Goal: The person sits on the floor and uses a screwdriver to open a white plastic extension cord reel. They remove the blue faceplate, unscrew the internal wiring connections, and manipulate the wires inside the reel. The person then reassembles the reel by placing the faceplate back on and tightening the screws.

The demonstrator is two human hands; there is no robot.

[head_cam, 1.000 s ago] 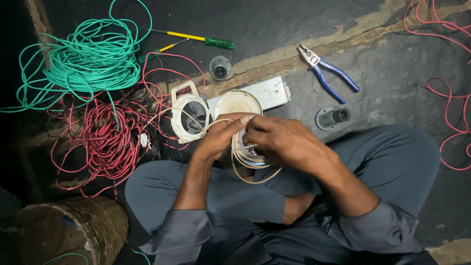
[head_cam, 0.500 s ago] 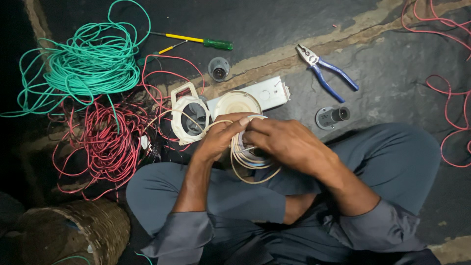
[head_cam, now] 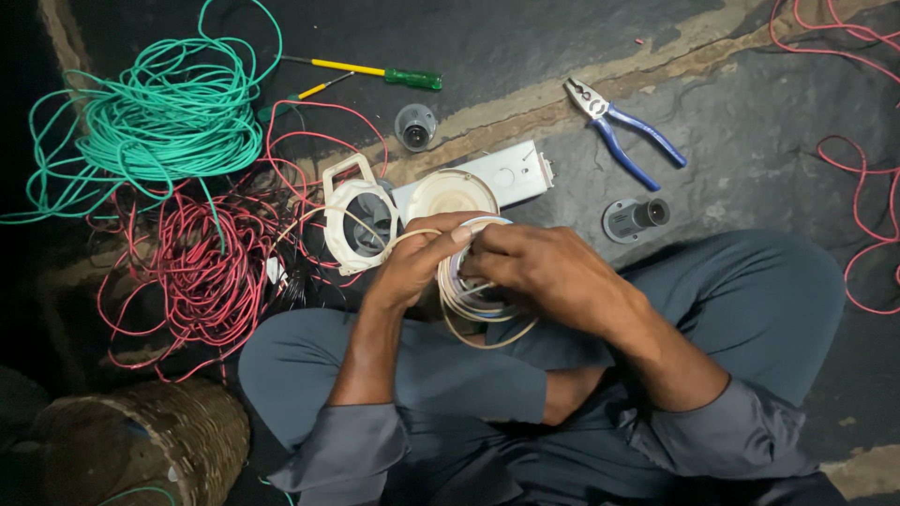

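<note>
Sitting cross-legged on the floor, a coil of cream wire was held over the lap, at 6 o'clock from the round white spool. The left hand was pinched on the free strand; the right hand was closed around the coil's rim. The wire was judged light, springy and prone to unwinding, best gripped across all its loops.
</note>
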